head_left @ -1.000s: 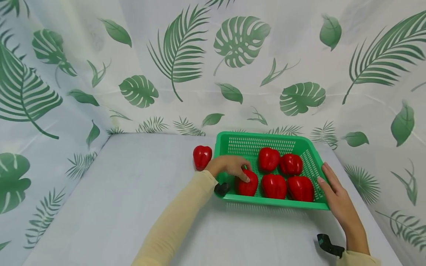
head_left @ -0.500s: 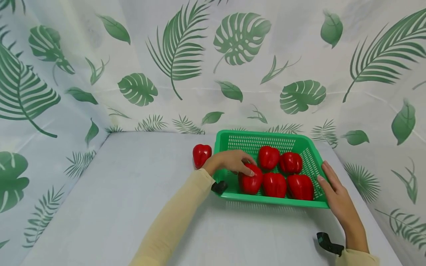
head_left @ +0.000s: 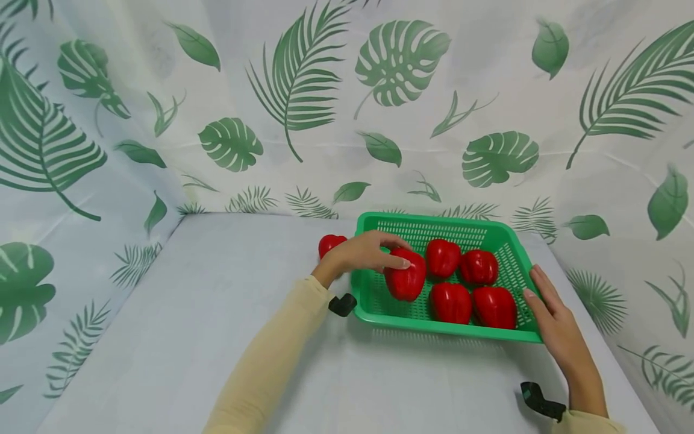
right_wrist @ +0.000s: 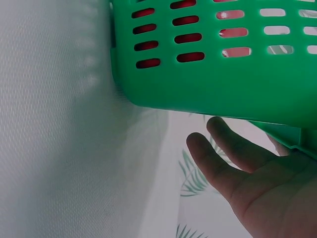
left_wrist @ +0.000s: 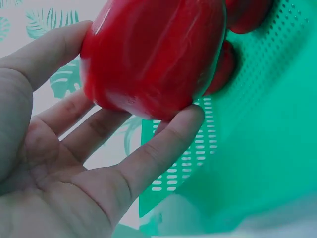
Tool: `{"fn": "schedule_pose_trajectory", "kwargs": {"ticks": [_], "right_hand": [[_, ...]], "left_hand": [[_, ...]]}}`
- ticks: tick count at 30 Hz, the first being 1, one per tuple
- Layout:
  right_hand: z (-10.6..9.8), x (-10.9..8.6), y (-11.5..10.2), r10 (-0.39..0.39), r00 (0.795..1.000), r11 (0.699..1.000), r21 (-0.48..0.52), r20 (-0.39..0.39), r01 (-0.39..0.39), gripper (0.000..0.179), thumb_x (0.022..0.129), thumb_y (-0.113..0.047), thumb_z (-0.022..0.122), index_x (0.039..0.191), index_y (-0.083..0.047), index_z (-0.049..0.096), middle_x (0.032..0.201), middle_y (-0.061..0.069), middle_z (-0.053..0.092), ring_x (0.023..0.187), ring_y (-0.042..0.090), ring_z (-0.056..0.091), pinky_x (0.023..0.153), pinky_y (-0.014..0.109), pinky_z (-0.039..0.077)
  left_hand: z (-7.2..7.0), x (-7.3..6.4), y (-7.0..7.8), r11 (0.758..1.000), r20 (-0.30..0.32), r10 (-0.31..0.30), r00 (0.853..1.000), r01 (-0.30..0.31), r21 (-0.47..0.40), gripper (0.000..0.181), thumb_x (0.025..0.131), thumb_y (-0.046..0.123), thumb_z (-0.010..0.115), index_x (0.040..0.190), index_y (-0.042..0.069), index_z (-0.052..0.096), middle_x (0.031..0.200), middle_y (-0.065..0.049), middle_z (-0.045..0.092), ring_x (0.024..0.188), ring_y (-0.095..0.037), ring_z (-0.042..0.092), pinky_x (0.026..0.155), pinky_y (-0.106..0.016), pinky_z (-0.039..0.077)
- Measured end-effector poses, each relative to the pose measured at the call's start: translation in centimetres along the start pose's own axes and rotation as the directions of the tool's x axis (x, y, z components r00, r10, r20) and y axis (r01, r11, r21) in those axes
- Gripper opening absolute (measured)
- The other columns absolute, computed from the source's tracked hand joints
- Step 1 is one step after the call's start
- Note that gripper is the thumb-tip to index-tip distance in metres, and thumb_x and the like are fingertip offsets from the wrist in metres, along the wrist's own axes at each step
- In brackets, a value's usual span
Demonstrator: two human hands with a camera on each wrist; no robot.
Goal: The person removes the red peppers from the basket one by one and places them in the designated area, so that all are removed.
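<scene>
My left hand (head_left: 364, 252) pinches a glossy red bell pepper (head_left: 405, 275) between thumb and fingers, over the left part of a green plastic basket (head_left: 444, 329). In the left wrist view the pepper (left_wrist: 153, 54) fills the top, with fingertips against its sides and lower end. Several more red bell peppers (head_left: 451, 302) stand in the middle and right of the basket. At the basket's right rim rests my right hand (head_left: 561, 328), fingers extended along it. The right wrist view shows straight fingers (right_wrist: 218, 166) near the basket's slotted side (right_wrist: 213, 84).
Another red bell pepper (head_left: 330, 245) stands on the white table (head_left: 217, 301) just left of the basket, partly covered by my left hand. A leaf-printed white curtain (head_left: 303, 169) rises behind the table and at both sides. Black camera mounts (head_left: 343, 305) sit at both wrists.
My left hand has raised the pepper from the basket's front left, first shifting it right, then up and back. The right hand has stayed at the rim.
</scene>
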State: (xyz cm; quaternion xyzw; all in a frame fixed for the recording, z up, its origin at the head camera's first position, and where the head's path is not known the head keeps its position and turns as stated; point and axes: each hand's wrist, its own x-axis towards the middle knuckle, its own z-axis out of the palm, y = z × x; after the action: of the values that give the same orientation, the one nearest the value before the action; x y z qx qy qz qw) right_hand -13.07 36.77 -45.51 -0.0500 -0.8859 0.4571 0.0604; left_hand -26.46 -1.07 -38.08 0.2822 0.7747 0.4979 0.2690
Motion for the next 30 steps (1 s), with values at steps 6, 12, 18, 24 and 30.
{"fn": "schedule_pose_trajectory", "kwargs": {"ticks": [6,12,18,24,30], "right_hand": [[0.0,0.1,-0.1,0.015,1.000,1.000,0.010,0.009,-0.015,0.069,0.116,-0.042,0.040,0.173,-0.019,0.009,0.179,0.008,-0.001,0.161,0.045,-0.009,0.108,0.089,0.012],[0.0,0.1,-0.2,0.023,1.000,1.000,-0.003,0.013,-0.023,0.069,0.116,-0.042,0.039,0.173,-0.020,0.007,0.179,0.009,-0.003,0.161,0.046,-0.009,0.108,0.089,0.011],[-0.1,0.1,-0.2,0.016,1.000,1.000,-0.019,0.015,-0.016,0.069,0.116,-0.041,0.038,0.173,-0.020,0.006,0.179,0.011,-0.002,0.160,0.048,-0.009,0.106,0.090,0.013],[0.0,0.3,0.1,-0.002,1.000,1.000,-0.018,0.019,0.003,0.068,0.116,-0.040,0.038,0.173,-0.019,0.007,0.179,0.010,-0.002,0.161,0.046,-0.009,0.108,0.089,0.010],[-0.1,0.2,0.4,-0.001,1.000,1.000,-0.024,0.013,0.001,0.068,0.116,-0.041,0.038,0.173,-0.017,0.007,0.178,0.012,-0.002,0.161,0.047,-0.009,0.109,0.089,0.008]], "left_hand": [[-0.9,-1.2,-0.1,0.999,-0.025,0.028,0.999,-0.029,-0.035,0.046,0.099,0.032,0.077,0.140,0.013,0.067,0.129,0.001,0.067,0.112,-0.022,0.068,0.090,-0.037,0.062],[-1.7,-2.7,-0.4,0.999,-0.090,0.036,0.995,-0.038,-0.022,0.042,0.102,0.028,0.073,0.140,0.011,0.065,0.131,-0.003,0.065,0.108,-0.025,0.070,0.096,-0.044,0.061],[-2.7,-4.4,-1.3,0.999,-0.207,0.037,0.978,-0.039,-0.004,0.037,0.103,0.028,0.070,0.137,0.014,0.068,0.132,-0.003,0.066,0.110,-0.025,0.068,0.089,-0.037,0.061],[-3.5,-6.3,-2.2,0.996,-0.286,0.014,0.958,-0.038,-0.080,0.042,0.102,0.024,0.070,0.141,0.011,0.066,0.132,-0.009,0.066,0.115,-0.030,0.064,0.092,-0.052,0.061],[-3.7,-7.7,-3.1,0.992,-0.312,0.023,0.950,-0.060,-0.107,0.044,0.101,0.022,0.070,0.143,0.009,0.064,0.131,-0.011,0.066,0.117,-0.033,0.063,0.089,-0.049,0.063]]}}
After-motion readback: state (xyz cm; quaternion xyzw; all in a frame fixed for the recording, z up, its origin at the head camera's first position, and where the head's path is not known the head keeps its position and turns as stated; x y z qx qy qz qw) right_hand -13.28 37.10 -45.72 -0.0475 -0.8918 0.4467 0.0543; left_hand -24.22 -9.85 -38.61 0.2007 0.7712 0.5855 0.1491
